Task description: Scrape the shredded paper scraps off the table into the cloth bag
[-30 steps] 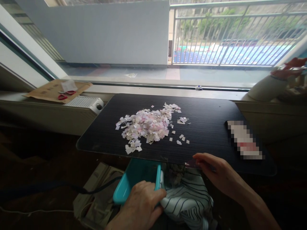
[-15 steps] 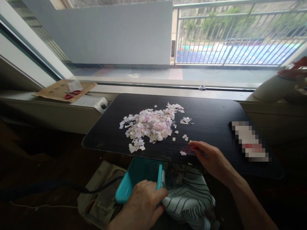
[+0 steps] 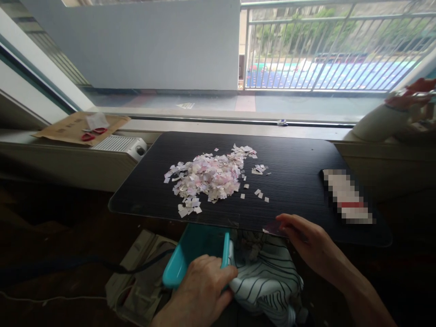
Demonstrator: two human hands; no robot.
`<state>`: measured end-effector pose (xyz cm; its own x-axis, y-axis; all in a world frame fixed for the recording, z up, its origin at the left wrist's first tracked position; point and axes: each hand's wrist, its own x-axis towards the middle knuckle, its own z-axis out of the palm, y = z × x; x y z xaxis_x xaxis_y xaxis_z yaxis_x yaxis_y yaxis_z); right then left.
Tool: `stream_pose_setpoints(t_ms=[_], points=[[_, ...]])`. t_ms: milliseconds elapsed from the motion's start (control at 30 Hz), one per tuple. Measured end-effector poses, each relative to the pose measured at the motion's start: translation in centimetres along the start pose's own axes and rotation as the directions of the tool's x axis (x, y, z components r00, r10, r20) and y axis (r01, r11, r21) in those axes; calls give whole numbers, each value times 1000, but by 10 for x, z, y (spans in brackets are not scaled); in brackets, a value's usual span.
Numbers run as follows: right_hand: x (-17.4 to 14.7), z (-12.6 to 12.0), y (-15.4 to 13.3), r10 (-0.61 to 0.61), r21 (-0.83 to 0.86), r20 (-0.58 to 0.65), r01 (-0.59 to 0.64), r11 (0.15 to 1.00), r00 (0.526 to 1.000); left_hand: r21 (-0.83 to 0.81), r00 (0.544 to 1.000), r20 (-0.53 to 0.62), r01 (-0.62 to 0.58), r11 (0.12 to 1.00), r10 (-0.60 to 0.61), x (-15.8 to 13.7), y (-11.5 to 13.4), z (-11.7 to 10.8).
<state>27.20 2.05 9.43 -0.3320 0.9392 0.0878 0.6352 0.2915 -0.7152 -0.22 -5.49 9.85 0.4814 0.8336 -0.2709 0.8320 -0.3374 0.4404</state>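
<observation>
On our bench (image 3: 289, 163), heaped scraps (image 3: 211, 177) look light, easily scattered. Our left hand (image 3: 206, 277) grips the bin (image 3: 225, 250) below by its stiff-looking rim, likely the surest hold; our right hand (image 3: 304, 231) pinches a thin card (image 3: 271, 228).

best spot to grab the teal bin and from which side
Probably the rim of the teal bin at its near right corner, from the near side, where the left hand holds it: the thin raised edge looks easy to clasp.
</observation>
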Motion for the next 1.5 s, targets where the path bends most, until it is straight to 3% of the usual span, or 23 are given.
stream_pose_setpoints(t_ms=[67,200,333,467,667,867,967,1133,1333,1500], points=[[-3,1,0,8,18,34,-9,1000,999,-8,1000,5,-1,1000,1,1,0,0],[-2,0,0,24,-2,-39,-24,1000,999,-4,1000,27,-2,1000,3,3,1,0],[0,-1,3,32,19,30,-32,999,999,5,999,34,-3,1000,3,3,2,1],[4,0,7,95,8,-35,-95,995,995,14,999,35,-17,1000,17,2,4,0],[9,1,1,96,69,43,-99,993,994,15,999,35,-24,1000,23,4,6,-2],[30,3,20,50,29,-233,-44,999,971,24,999,30,-29,999,28,5,7,-2],[44,3,27,22,-28,-300,-32,999,954,16,999,37,-21,1000,20,5,7,-3],[55,1,21,-16,-55,-197,5,998,980,-17,999,48,-11,1000,12,3,6,-2],[83,4,18,-69,-61,-260,55,997,963,-6,999,47,-7,1000,7,5,6,-3],[88,6,24,-74,-58,-201,63,996,977,-9,999,34,-25,1000,26,4,7,-4]])
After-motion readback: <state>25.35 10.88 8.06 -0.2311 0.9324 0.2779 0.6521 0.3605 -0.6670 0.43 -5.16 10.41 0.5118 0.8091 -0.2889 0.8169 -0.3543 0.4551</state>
